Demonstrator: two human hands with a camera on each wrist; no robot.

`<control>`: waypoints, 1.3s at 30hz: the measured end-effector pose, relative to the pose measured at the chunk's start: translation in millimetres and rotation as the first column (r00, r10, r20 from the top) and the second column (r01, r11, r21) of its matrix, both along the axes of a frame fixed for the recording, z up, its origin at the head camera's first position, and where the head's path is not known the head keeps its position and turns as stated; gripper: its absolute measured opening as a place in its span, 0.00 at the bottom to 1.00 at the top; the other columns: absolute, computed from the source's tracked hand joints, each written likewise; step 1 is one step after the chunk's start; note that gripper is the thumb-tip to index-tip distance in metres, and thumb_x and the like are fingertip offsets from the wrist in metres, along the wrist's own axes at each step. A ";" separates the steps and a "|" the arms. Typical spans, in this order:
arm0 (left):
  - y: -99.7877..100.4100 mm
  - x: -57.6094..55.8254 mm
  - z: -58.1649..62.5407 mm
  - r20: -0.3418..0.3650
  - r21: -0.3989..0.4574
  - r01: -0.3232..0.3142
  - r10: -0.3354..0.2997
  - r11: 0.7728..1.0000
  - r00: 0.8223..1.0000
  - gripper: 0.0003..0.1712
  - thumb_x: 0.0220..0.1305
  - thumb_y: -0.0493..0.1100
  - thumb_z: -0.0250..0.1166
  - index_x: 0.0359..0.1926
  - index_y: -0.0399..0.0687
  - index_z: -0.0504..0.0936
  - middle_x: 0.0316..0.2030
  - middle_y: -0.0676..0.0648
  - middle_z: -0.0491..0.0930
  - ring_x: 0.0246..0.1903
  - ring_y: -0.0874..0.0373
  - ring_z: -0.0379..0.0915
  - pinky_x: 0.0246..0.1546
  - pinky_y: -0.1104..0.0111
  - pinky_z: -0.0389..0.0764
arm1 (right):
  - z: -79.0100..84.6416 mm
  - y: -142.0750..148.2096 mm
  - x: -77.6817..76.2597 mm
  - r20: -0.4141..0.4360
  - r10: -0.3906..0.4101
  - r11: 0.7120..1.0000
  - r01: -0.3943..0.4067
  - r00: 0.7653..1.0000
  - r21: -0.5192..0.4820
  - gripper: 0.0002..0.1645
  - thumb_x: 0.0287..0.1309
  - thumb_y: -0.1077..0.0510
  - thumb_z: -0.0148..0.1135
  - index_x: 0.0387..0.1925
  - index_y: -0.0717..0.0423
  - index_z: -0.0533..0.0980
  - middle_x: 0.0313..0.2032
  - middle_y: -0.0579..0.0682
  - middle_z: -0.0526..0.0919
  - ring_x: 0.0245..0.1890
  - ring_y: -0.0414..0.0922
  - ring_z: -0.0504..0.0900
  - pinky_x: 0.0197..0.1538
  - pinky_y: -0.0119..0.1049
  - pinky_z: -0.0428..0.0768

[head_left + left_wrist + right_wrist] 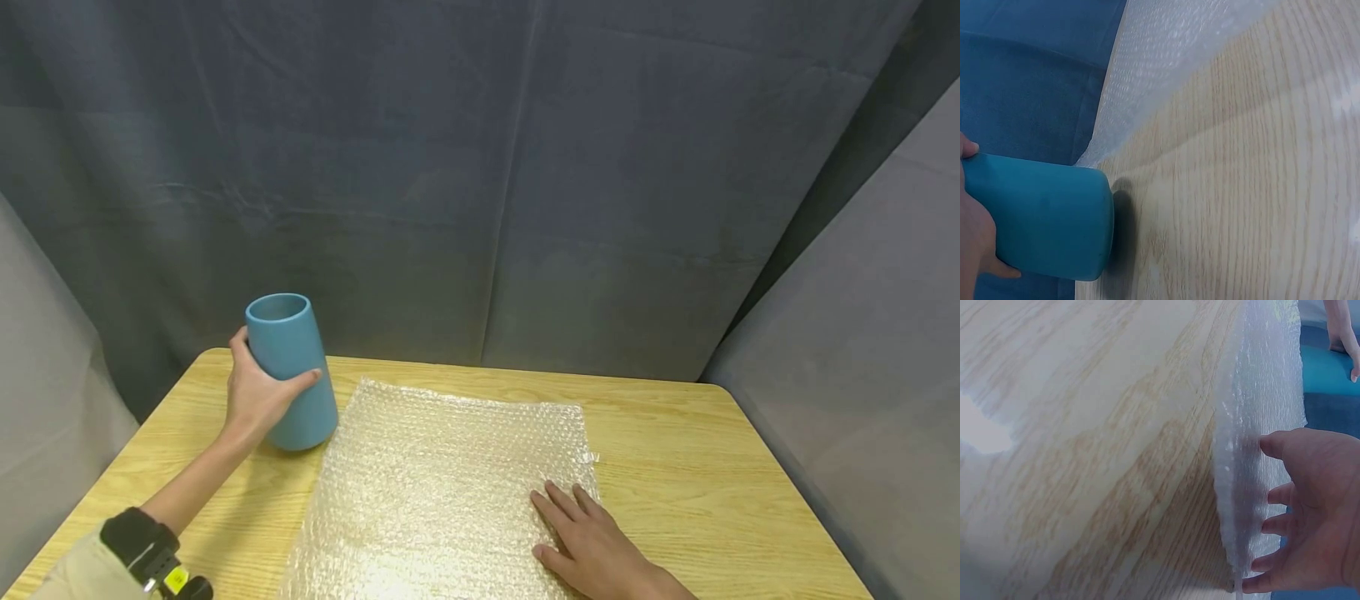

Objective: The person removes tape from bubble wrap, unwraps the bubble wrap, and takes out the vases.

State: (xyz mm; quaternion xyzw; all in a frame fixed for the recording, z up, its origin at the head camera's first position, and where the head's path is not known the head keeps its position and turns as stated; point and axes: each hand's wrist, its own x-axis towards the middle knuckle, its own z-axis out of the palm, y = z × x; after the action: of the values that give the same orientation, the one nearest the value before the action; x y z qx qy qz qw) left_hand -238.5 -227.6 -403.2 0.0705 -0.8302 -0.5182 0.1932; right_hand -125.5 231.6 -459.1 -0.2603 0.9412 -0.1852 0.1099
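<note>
A tall blue vase [306,421], wider at its base than at its round open mouth, is at the back left of the table. My left hand [257,393] grips it around the upper side, thumb across the front and the other fingers mostly hidden behind. The vase's base [1100,225] is close over the wood in the left wrist view, with a dark shadow beside it. To its right lies a flat sheet of clear bubble wrap [442,475]. Fingers spread, my right hand [592,542] rests on the sheet's right part; its fingertips [1265,526] are at the bubbled surface.
The light wooden table [697,492] has rounded far corners. Behind it hangs a dark grey curtain [420,183], and pale cloth panels [870,350] flank both sides. A small tag [590,457] sticks out from the wrap's right edge.
</note>
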 end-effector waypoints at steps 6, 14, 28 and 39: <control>-2.8 -1.3 -1.3 -0.002 0.006 -0.006 0.006 1.000 1.000 0.65 0.49 0.44 0.77 0.77 0.54 0.41 0.67 0.31 0.60 0.62 0.31 0.62 0.57 0.34 0.65 | -0.1 0.2 0.3 0.003 -0.007 1.000 0.007 1.000 0.010 0.41 0.71 0.38 0.52 0.74 0.58 0.61 0.72 0.65 0.59 0.68 0.76 0.55 0.63 0.72 0.59; -7.0 -1.9 -4.9 0.004 -0.002 -0.014 0.014 1.000 1.000 0.66 0.49 0.44 0.78 0.77 0.54 0.40 0.67 0.30 0.60 0.63 0.30 0.61 0.58 0.33 0.64 | -0.5 0.1 0.4 0.007 -0.010 1.000 0.010 1.000 0.005 0.41 0.71 0.38 0.52 0.74 0.58 0.61 0.72 0.65 0.60 0.68 0.76 0.55 0.63 0.72 0.58; -9.3 -2.4 -8.9 -0.011 -0.021 -0.010 0.009 1.000 1.000 0.66 0.49 0.44 0.78 0.77 0.54 0.40 0.67 0.30 0.60 0.63 0.30 0.61 0.58 0.33 0.64 | -0.8 -0.6 1.0 -0.001 -0.002 1.000 0.002 1.000 -0.006 0.41 0.72 0.38 0.52 0.74 0.59 0.61 0.72 0.66 0.59 0.68 0.75 0.55 0.64 0.71 0.57; -10.5 -0.3 -15.7 -0.051 -0.037 0.022 -0.023 0.999 0.998 0.66 0.48 0.42 0.79 0.77 0.51 0.41 0.67 0.30 0.59 0.63 0.29 0.61 0.57 0.32 0.64 | -1.6 0.4 0.0 0.012 -0.013 1.000 0.013 1.000 0.004 0.41 0.71 0.38 0.52 0.74 0.58 0.60 0.72 0.65 0.59 0.68 0.76 0.54 0.64 0.72 0.57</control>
State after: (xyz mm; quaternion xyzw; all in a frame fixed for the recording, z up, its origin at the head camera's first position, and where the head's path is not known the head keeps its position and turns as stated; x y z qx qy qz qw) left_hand -238.8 -238.1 -418.8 0.0444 -0.8350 -0.5068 0.2097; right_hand -125.6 232.0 -460.8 -0.2528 0.9426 -0.1856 0.1150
